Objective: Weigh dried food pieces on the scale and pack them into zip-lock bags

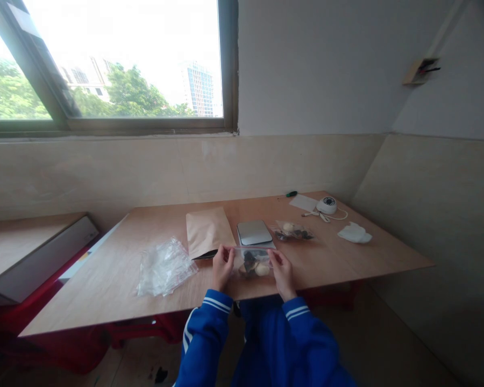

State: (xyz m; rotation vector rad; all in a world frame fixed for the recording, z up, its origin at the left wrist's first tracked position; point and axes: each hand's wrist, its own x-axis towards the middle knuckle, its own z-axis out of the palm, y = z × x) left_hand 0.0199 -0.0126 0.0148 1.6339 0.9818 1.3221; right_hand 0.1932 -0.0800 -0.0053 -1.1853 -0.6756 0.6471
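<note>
Over the table (pixel 105 274), hands (pixel 222 266) pinching a clear bag (pixel 242 267) — contents (pixel 261 269) indistinct, scale (pixel 254 233) partly hidden

Person wears a bright blue, long-sleeved top, lower centre of frame; left sleeve (pixel 205 336) marked with white stripes along its outer side; left cuff (pixel 218 302) and right cuff (pixel 297 308) both blue, ringed by narrow white stripes; right sleeve (pixel 317 341) plain blue over most of its visible length; darker blue cloth (pixel 266 333) between the sleeves, folds visible; left hand (pixel 223 267) and right hand (pixel 283 273) ungloved.
</note>
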